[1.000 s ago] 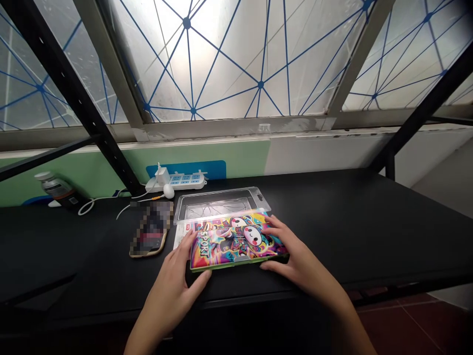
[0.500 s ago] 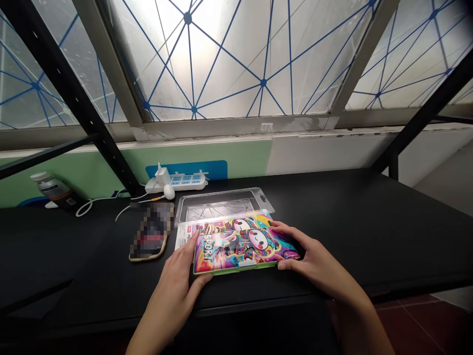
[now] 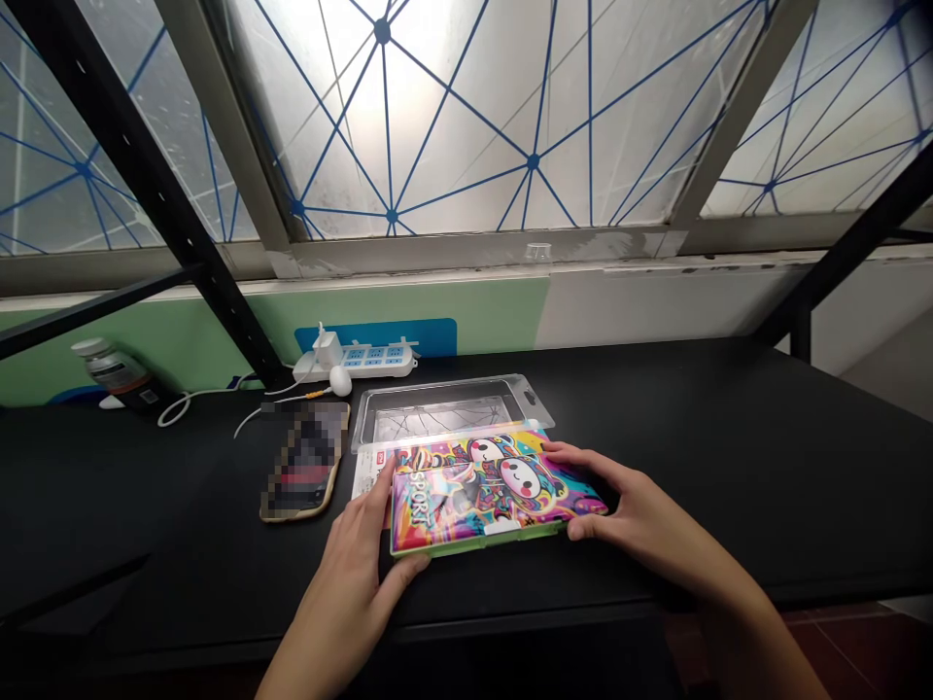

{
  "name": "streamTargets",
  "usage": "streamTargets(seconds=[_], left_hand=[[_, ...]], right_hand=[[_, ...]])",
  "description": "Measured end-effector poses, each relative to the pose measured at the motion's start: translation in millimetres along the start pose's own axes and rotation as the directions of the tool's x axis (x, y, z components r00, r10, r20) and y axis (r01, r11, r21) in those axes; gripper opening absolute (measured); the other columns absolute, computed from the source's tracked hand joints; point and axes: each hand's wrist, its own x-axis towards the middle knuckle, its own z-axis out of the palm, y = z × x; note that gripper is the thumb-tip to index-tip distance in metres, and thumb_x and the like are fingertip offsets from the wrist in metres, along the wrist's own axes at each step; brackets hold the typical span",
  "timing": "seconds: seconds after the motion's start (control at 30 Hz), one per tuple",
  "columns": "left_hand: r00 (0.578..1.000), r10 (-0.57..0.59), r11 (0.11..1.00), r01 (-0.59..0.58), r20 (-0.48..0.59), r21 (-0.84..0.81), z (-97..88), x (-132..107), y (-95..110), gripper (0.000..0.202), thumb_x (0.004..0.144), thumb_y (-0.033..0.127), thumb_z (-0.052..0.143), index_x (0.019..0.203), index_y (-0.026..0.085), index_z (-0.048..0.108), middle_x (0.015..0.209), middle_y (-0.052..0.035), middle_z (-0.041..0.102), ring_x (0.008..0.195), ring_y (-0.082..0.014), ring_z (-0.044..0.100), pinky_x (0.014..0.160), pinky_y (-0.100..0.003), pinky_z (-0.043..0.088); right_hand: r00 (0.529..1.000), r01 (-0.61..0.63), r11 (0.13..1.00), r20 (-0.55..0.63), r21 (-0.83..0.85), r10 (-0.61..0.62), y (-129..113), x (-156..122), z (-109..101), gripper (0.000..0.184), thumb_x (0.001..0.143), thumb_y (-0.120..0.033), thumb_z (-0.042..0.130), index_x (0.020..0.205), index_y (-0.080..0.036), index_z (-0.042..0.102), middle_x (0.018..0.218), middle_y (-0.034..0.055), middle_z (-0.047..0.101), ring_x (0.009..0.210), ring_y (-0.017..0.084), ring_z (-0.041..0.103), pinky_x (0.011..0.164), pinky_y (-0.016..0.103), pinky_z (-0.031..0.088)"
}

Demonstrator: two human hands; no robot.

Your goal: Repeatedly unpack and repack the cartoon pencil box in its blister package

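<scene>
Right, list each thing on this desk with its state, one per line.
colourful case: flat, printed side up, gripped at both ends.
left hand: clasping the case's left end.
right hand: clasping its right end.
clear tray: flat behind the case, no hand on it.
phone: lying flat.
power strip: charger plugged in.
bottle: on its side, capped.

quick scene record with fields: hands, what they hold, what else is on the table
left hand: grips the left end of the colourful case, thumb at its near edge
right hand: grips the case's right end
case: flat, printed side up, reads SPORT, green rim
under it: white card showing at the left
behind it: clear plastic tray
left of it: phone lying flat
back edge: white power strip; bottle far left
surface: black table
</scene>
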Motion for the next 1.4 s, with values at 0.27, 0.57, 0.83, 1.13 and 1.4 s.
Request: streamTargets(seconds=[0.27, 0.57, 0.83, 1.13, 1.4], left_hand=[[0.999, -0.039, 0.999, 0.039, -0.008, -0.028, -2.5, 0.4, 4.0, 0.087, 0.098, 0.042, 0.058, 0.164, 0.04, 0.002, 0.157, -0.0115, 0.046, 0.142, -0.0347, 0.048, 0.109, -0.054, 0.046], [0.998, 0.034, 0.999, -0.034, -0.047, -0.011, -1.5, -4.6, 9.6, 0.092, 0.094, 0.04, 0.066, 0.164, 0.039, 0.005, 0.152, -0.0119, 0.051, 0.137, -0.0354, 0.053, 0.106, -0.053, 0.05], [0.999, -0.045, 0.998, 0.045, -0.006, -0.041, -6.5, -4.9, 15.7, 0.088, 0.096, 0.052, 0.06, 0.163, 0.041, 0.003, 0.157, -0.0103, 0.047, 0.141, -0.0356, 0.049, 0.107, -0.056, 0.048], [0.983, -0.171, 0.976, 0.159, -0.071, -0.148, -1.1, -1.4, 13.8, 0.053, 0.1, 0.056, 0.048, 0.147, 0.033, 0.045, 0.147, -0.0099, 0.056, 0.138, -0.0335, 0.051, 0.109, -0.054, 0.044], [0.966, -0.204, 0.962, 0.167, -0.161, -0.218, -4.3, 5.2, 9.9, 0.058, 0.097, 0.072, 0.033, 0.117, 0.026, 0.063, 0.107, -0.0092, 0.07, 0.103, -0.0334, 0.066, 0.096, -0.051, 0.051]], right_hand=[[0.997, 0.012, 0.997, 0.08, -0.077, -0.006, -12.0, 17.3, -17.5, 0.069, 0.065, -0.05, 0.089, 0.13, -0.036, 0.071, 0.144, 0.0026, 0.064, 0.131, 0.039, 0.058, 0.112, 0.051, 0.044], [0.996, -0.039, 0.982, -0.089, -0.183, 0.023, -0.1, 35.7, -1.6, 0.046, 0.085, -0.07, 0.06, 0.082, -0.027, 0.076, 0.08, 0.004, 0.072, 0.073, 0.025, 0.065, 0.06, 0.033, 0.049], [0.973, -0.084, 0.996, -0.214, -0.001, 0.082, 5.5, 19.4, -4.6, 0.058, 0.093, -0.072, 0.043, 0.073, -0.023, 0.064, 0.071, 0.0027, 0.064, 0.065, 0.022, 0.057, 0.057, 0.032, 0.045], [0.991, 0.016, 0.995, -0.136, 0.101, -0.002, 10.3, -14.2, 1.5, 0.079, 0.087, -0.085, 0.035, 0.127, -0.028, 0.071, 0.133, 0.0131, 0.068, 0.123, 0.039, 0.062, 0.102, 0.05, 0.052], [0.994, 0.084, 0.976, 0.057, 0.2, -0.097, 14.7, -21.6, -1.4, 0.109, 0.049, -0.094, 0.062, 0.137, -0.03, 0.064, 0.147, 0.0121, 0.059, 0.136, 0.044, 0.05, 0.115, 0.053, 0.039]])
